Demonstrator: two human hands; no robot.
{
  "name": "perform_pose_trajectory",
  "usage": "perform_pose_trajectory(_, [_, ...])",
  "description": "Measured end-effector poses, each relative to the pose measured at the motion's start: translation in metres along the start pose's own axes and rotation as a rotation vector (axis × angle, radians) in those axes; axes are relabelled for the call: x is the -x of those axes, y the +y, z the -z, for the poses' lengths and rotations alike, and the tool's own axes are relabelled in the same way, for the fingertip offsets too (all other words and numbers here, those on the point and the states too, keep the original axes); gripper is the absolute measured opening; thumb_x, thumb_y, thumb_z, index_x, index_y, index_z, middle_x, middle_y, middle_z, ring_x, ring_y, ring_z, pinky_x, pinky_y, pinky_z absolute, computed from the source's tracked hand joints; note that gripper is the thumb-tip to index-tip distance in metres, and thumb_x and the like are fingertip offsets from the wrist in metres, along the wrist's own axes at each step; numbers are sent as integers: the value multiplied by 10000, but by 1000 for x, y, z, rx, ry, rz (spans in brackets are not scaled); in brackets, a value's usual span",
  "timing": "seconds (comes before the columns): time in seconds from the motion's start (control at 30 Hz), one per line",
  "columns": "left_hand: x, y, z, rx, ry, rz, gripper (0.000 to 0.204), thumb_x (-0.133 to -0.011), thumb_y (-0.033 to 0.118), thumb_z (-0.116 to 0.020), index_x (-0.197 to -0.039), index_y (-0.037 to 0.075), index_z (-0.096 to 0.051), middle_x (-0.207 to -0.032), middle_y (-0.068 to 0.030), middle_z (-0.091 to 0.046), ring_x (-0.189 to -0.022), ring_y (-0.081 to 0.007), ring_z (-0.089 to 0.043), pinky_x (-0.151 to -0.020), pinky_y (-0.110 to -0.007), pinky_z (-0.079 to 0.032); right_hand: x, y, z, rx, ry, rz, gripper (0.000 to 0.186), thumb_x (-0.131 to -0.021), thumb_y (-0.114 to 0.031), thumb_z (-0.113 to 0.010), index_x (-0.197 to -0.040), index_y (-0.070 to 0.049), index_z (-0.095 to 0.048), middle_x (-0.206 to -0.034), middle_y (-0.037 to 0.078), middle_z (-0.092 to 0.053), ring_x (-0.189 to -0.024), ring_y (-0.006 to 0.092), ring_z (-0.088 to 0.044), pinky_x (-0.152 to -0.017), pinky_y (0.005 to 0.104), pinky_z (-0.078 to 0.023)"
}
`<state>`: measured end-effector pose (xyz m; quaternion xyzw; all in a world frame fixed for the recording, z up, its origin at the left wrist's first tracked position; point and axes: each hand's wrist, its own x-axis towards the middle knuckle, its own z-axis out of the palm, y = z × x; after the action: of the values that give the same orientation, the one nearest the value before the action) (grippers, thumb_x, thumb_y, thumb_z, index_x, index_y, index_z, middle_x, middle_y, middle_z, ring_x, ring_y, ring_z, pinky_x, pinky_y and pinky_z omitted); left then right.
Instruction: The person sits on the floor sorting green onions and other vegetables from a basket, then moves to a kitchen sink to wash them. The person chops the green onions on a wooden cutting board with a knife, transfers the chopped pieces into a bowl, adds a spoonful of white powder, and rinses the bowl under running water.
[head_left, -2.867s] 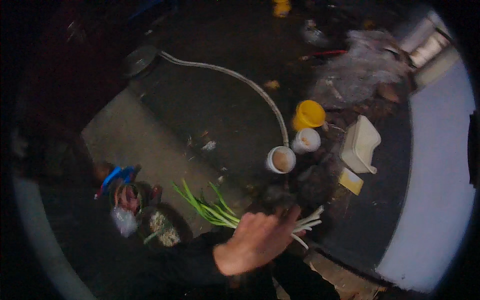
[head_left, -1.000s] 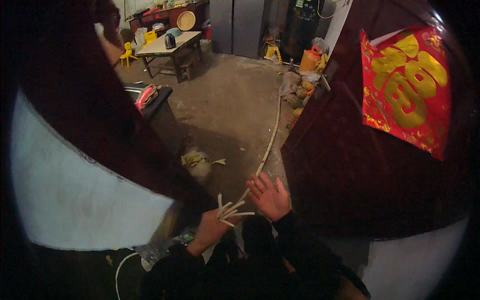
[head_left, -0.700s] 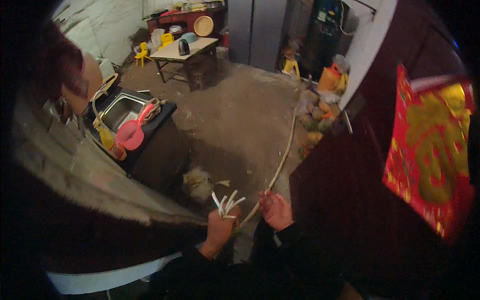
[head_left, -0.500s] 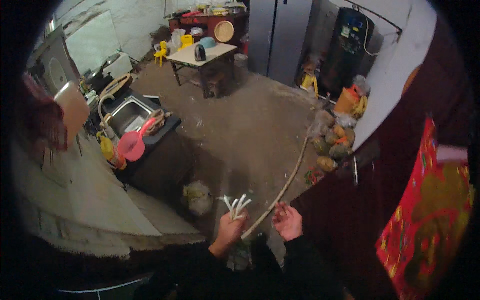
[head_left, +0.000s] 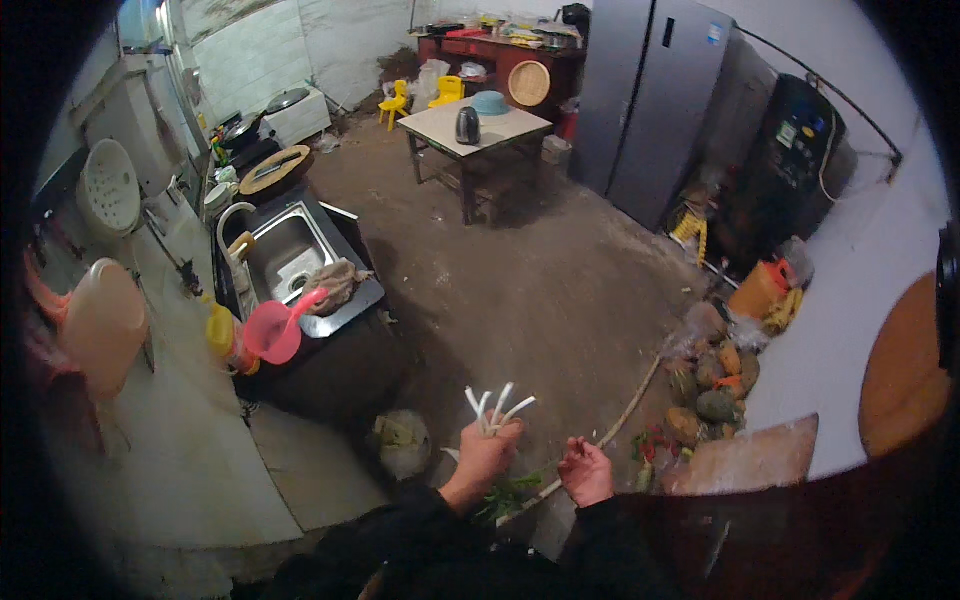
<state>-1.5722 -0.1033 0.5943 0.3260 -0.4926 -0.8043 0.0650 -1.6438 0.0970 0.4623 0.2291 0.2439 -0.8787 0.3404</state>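
My left hand (head_left: pixel 484 452) is closed around a bunch of white stalks that look like scallions (head_left: pixel 490 405), their pale ends sticking up above the fist. Just below that hand green leaves (head_left: pixel 510 497) show; whether they belong to the stalks is hidden. Beside it, to the right, my right hand (head_left: pixel 585 472) is raised with loosely curled fingers somewhat apart, and nothing shows in it. Behind the right hand a long pole (head_left: pixel 632 402) lies on the floor.
At left stands a counter with a steel sink (head_left: pixel 292 250) and a pink dipper (head_left: pixel 275 333). Below it sits a pale bag (head_left: pixel 402 444). Ahead is a low table (head_left: pixel 445 127) with a kettle (head_left: pixel 468 126). Pumpkins (head_left: pixel 716 405) lie along the right wall, beyond a grey refrigerator (head_left: pixel 660 110).
The view has moved forward and turned left; the red hanging at right has left the picture. My left hand still grips the stalks, and both hands appear farther right.
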Motion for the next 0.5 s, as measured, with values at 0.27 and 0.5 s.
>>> perform_pose_trajectory(0.27, [-177, 102, -1, 146, 63, -160, 172, -896, 206, -671, -828, 85, -569, -597, 30, -483, -478, -74, -446, -422, -252, -324, -178, -64, -130, 208, 46, 5, 101, -947, -190, -521, -933, -138, -606, -879, 9, -650, -670, 136, -570, -631, 328, -466])
perform_pose_trajectory(0.5, [-282, 209, 29, 329, 320, -344, 128, -906, 210, -641, -875, 111, -566, -591, 41, -459, -459, -68, -395, -419, -251, -290, -317, -71, -252, 293, -42, -108, 94, -928, -207, -529, -905, -136, -587, -866, 1, -616, -683, 151, -525, -645, 340, -447])
